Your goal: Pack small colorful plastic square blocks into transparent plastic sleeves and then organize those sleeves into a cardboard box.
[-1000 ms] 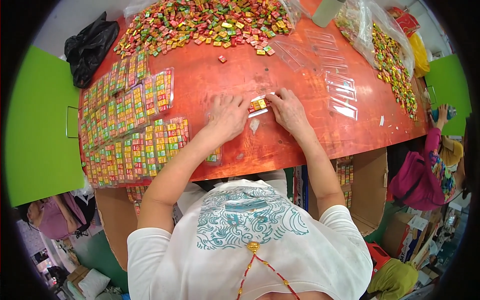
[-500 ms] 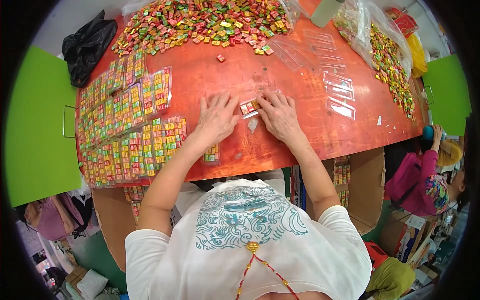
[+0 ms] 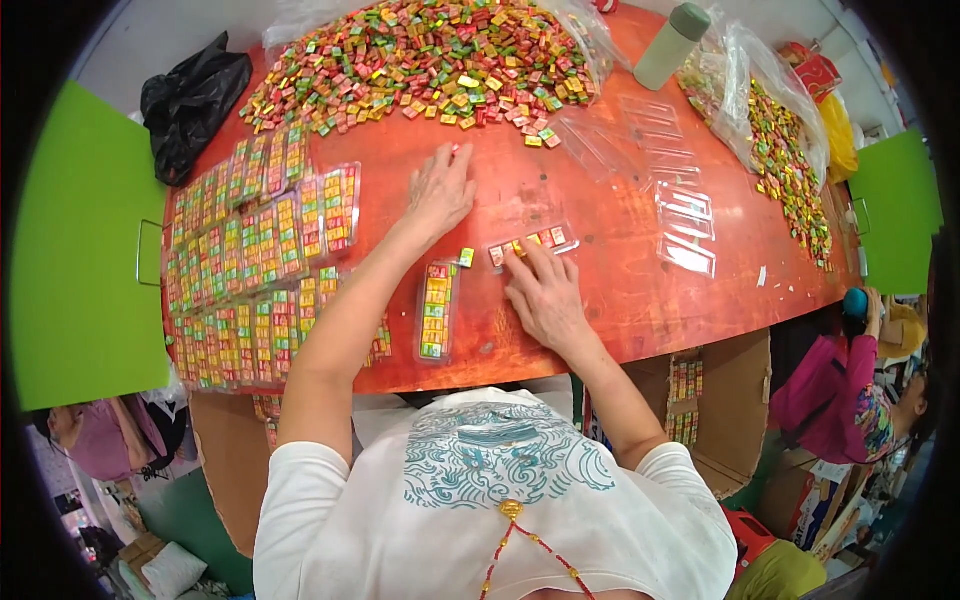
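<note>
My left hand (image 3: 440, 195) reaches forward over the red table, fingers stretched out, its fingertips at a single small red wrapped block (image 3: 456, 149). I cannot see a firm grip on it. With fingers apart, my right hand (image 3: 547, 300) rests its fingertips on a clear plastic tray (image 3: 572, 243) holding a row of small wrapped blocks (image 3: 552, 237), partly covered by the fingers. Between my hands lies a loose green-and-yellow block (image 3: 467, 257). Nearer to me stands a filled clear tray (image 3: 437, 312) of yellow, green and red blocks.
A large heap of wrapped blocks (image 3: 430, 65) covers the back. Rows of filled trays (image 3: 250, 250) lie at the left beside a black bag (image 3: 190, 105). Empty trays (image 3: 685, 220), a green bottle (image 3: 672, 48) and a plastic bag of blocks (image 3: 785, 130) are right.
My left hand has left the tray and moved forward to the lone red block. My right hand stays at the tray, fingers lower on it, so more of its row shows.
</note>
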Available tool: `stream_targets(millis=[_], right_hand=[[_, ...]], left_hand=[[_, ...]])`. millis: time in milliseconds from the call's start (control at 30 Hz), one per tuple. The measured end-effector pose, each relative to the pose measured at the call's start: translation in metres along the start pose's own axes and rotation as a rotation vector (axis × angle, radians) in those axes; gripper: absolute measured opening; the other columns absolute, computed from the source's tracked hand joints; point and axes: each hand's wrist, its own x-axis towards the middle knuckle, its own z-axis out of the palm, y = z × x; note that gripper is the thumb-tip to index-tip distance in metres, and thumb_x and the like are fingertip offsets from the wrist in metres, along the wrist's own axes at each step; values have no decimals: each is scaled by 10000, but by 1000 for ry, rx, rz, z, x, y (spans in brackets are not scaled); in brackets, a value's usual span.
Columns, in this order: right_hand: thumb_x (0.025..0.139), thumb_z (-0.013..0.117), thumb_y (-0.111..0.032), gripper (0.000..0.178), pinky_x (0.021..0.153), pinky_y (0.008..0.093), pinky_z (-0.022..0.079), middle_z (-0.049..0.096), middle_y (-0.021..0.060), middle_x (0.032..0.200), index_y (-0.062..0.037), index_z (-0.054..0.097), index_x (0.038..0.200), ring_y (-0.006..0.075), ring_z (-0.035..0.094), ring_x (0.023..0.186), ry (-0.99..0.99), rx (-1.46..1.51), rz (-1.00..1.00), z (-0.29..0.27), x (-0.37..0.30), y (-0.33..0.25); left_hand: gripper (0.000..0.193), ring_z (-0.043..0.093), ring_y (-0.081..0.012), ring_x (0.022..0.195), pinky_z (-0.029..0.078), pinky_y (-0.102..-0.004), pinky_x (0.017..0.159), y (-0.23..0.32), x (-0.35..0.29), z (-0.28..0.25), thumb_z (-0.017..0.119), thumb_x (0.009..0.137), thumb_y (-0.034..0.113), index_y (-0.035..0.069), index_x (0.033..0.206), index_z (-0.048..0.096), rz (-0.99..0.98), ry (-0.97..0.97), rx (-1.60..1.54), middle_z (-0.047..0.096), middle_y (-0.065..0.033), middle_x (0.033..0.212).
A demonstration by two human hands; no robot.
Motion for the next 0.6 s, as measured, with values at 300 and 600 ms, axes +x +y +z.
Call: stream_targets(millis=[300,600], right_hand=[[842,667,-121,426,987,441,367,515,150,1340,-69,587,1257,297,518,1191,137,91,167,-19,-14,20],[867,657,-101,367,860,386,452,616,129,1044,-56,589,1225,278,615,940,178,421,299,-16,-6,13]], left_hand=[[194,598,-362,993,528,-508,793,-26,51,27,534,847,104,64,1029,586,43,50,289,568,-165,1065],[384,590,-165,867,493,-306,708,50,-14,5,605,901,144,122,1283,568,-12,-279,-785,574,-44,1009]])
